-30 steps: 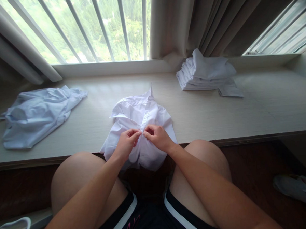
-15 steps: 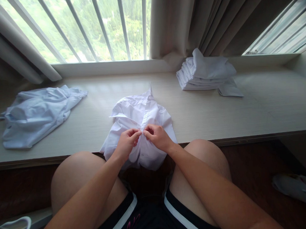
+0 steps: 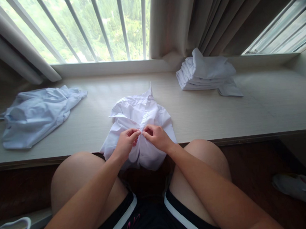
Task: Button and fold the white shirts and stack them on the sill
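Your left hand [image 3: 125,144] and right hand [image 3: 155,137] are both closed in a pinch on the front placket of the white shirt [image 3: 140,115], fingertips almost touching. The shirt lies at the near edge of the tabletop [image 3: 199,113], at 6 o'clock, hem hanging over. Compared with a second ago almost nothing moved (only the fingers shifted a little), so I judge the buttoning is still at the same button. A crumpled shirt [image 3: 37,113] lies at 9 o'clock, a folded stack [image 3: 205,71] at 1 o'clock.

White shirt [image 3: 140,117] lying front-up on a pale ledge.
Collar points away from the person, hem hangs over the near edge; cloth is rumpled, and its front placket is pinched mid-length between both hands' fingertips.
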A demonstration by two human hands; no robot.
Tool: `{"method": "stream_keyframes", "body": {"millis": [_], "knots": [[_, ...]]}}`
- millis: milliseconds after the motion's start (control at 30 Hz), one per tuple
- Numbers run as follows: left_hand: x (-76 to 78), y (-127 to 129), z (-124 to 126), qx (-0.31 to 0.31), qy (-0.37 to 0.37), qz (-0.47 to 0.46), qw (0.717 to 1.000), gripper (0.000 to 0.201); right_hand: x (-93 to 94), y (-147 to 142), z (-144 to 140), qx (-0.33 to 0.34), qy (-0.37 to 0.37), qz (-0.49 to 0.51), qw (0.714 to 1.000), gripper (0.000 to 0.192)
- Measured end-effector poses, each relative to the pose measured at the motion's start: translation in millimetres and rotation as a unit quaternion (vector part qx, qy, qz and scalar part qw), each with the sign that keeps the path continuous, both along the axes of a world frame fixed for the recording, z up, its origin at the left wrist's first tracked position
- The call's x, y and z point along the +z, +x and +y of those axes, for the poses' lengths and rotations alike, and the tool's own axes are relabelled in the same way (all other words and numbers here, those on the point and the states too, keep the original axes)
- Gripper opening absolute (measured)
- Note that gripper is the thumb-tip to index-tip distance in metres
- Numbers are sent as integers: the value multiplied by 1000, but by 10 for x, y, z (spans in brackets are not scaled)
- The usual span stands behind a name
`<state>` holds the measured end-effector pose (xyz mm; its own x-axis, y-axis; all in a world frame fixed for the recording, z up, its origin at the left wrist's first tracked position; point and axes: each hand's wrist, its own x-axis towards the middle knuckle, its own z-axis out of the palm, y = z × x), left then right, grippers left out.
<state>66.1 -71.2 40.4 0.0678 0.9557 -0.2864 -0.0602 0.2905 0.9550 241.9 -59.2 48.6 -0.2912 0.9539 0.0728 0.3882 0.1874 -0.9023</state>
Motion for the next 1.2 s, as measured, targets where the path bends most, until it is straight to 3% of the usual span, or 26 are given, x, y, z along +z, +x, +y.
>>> {"method": "stream_keyframes", "body": {"millis": [267,633,1200], "knots": [[-6,4,-8,-3,2,11,1000,36,-15,1,8,-7,-8,25,1000,16],[107,29,-31,-16,23,55,998,38,-47,-12,18,-11,-21,33,999,19],[56,14,-26,-19,28,45,998,35,-20,2,8,-8,-21,26,999,16]]}}
